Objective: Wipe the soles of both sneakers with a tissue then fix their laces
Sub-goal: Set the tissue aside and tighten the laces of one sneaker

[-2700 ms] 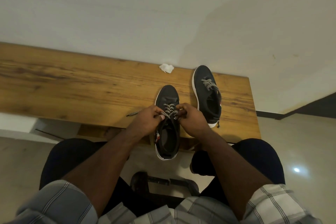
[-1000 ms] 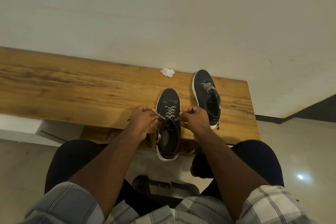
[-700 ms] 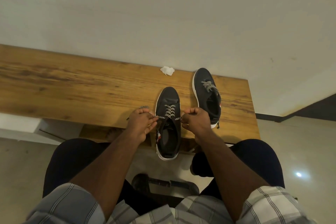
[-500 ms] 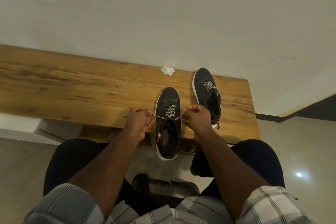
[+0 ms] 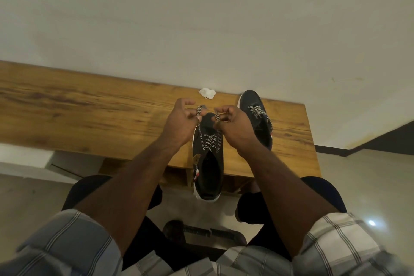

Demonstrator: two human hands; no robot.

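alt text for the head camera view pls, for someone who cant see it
A person's left hand and right hand each pinch a lace end above the near sneaker on a wooden bench. A second sneaker sits to its right, a crumpled tissue behind.

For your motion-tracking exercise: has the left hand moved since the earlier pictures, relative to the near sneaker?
Yes. The left hand, gripping a lace end, has moved from beside the near sneaker towards its toe.

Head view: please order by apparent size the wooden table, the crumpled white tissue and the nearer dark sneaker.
1. wooden table
2. nearer dark sneaker, though nearness to the camera enlarges it
3. crumpled white tissue
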